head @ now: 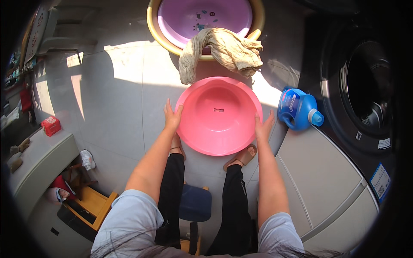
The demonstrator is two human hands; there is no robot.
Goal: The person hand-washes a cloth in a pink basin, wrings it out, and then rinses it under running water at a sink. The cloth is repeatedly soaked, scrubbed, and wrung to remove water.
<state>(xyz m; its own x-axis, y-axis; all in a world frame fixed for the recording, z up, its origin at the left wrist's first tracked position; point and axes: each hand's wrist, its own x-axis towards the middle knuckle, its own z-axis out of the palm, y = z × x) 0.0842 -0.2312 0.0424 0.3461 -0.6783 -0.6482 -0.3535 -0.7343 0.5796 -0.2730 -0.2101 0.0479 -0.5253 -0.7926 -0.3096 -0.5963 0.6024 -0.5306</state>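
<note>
A pink plastic basin point(222, 125) with small dark writing inside stands before my feet, nothing lying in it. My left hand point(172, 114) is at its left rim, fingers apart, the thumb against the edge. My right hand point(265, 124) is at the right rim in the same way, thumb at the edge and fingers spread. Whether the palms press on the basin's wall is hard to tell. Just beyond it, a twisted beige cloth point(226, 48) hangs over the near rims of a purple basin point(167, 22) and the yellow basin point(153, 29) around it.
A blue detergent bottle point(295, 108) is at the right, by a grey cabinet point(319, 174) and a black front-loading washing machine point(335, 106) with its drum visible. Behind my legs is a dark blue stool point(195, 203). A wooden chair point(93, 203) and a white counter point(48, 154) are at the left.
</note>
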